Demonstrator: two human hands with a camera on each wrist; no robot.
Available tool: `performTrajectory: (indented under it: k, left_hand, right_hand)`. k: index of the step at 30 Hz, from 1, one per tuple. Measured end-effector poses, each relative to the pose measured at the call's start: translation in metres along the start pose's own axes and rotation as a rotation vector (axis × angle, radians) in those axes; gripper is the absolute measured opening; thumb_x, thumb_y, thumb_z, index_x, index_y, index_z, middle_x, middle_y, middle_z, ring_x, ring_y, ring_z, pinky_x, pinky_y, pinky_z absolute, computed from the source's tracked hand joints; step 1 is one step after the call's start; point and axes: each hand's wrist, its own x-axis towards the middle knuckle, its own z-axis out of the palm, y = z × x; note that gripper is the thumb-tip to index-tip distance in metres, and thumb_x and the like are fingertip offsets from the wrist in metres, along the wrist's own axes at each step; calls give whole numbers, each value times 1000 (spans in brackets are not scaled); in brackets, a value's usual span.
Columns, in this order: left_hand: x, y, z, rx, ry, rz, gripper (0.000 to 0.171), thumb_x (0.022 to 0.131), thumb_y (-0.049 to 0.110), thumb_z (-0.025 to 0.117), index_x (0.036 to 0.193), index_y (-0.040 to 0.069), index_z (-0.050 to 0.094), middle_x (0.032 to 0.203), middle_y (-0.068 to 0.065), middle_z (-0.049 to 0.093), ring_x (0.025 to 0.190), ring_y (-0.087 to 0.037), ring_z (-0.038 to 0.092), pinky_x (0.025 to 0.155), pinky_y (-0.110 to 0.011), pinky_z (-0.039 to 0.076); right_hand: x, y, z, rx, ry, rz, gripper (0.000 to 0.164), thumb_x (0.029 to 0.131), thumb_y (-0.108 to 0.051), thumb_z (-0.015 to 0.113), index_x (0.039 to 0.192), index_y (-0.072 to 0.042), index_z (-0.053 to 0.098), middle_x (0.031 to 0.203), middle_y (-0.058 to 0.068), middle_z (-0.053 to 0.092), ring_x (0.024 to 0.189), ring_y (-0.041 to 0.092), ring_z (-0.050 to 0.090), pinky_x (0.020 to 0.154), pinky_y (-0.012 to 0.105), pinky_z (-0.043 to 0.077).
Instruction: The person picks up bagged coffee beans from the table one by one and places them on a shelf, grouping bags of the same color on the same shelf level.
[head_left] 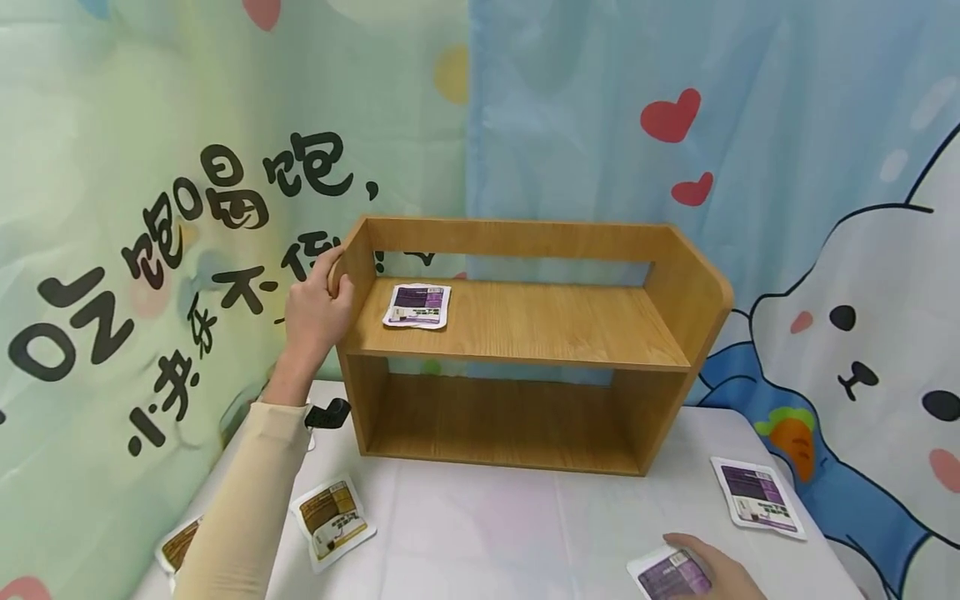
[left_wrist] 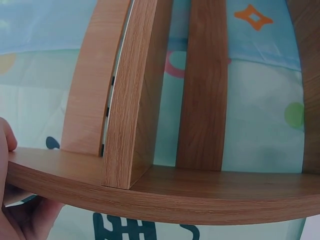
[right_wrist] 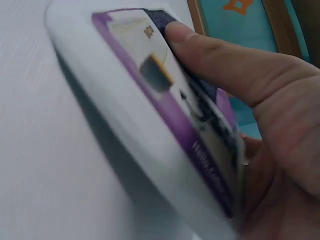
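Note:
My left hand grips the left side panel of a two-tier wooden shelf; in the left wrist view its fingers wrap the panel's edge. At the front right, my right hand pinches a white-and-purple packet. The right wrist view shows the thumb across the printed face of this packet, whose near edge is tilted up from the white surface. Another purple packet lies on the upper shelf board, near its left end.
A third purple packet lies on the white table, right of the shelf. Two brown-and-white packets lie at the left: one packet before the shelf, another packet partly hidden by my left sleeve. Printed curtains hang behind.

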Motion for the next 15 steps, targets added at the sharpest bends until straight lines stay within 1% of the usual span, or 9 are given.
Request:
performTrajectory:
  k: [2, 4, 7, 10, 12, 15]
  left_hand:
    - [1, -1, -1, -2, 17, -2, 39, 95, 16, 51, 134, 13, 56, 92, -23, 70, 69, -35, 68, 49, -43, 50]
    - [2, -1, -2, 0, 26, 0, 39, 96, 16, 51, 134, 13, 56, 94, -23, 69, 69, -35, 68, 49, -42, 49]
    - [3, 0, -3, 2, 17, -3, 39, 96, 16, 50, 135, 14, 55, 94, -23, 70, 66, -34, 67, 46, -39, 46]
    - [2, 1, -3, 2, 7, -12, 39, 97, 17, 50, 136, 14, 55, 93, -22, 70, 67, -33, 68, 46, -37, 45]
    - [1, 1, -2, 1, 4, -17, 39, 96, 17, 50, 135, 14, 55, 93, -22, 70, 68, -34, 68, 46, -37, 45]
    - [-2, 2, -1, 2, -6, -18, 39, 97, 17, 50, 135, 14, 55, 93, -22, 70, 67, -33, 68, 46, -37, 45]
  right_hand:
    - [0, -9, -1, 54, 33, 8, 96, 60, -48, 87, 139, -8, 48, 127, 27, 51, 104, 44, 52, 86, 67, 39]
    - [0, -18, -5, 89, 68, -13, 90, 63, -46, 85, 137, -9, 50, 128, 28, 51, 105, 42, 51, 86, 69, 38]
    - [-2, -30, -9, 105, 133, -60, 79, 69, -46, 83, 133, -8, 55, 129, 27, 52, 111, 46, 49, 90, 70, 34]
    - [-5, -39, -13, 134, 177, -104, 69, 74, -44, 82, 128, -8, 60, 130, 28, 52, 117, 48, 46, 93, 71, 32]
    - [-8, -45, -15, 150, 198, -130, 66, 74, -43, 82, 126, -7, 61, 131, 29, 52, 119, 48, 45, 94, 70, 30]
    - [-14, -53, -17, 183, 217, -153, 69, 74, -43, 82, 129, -7, 59, 133, 30, 49, 120, 48, 44, 95, 70, 29]
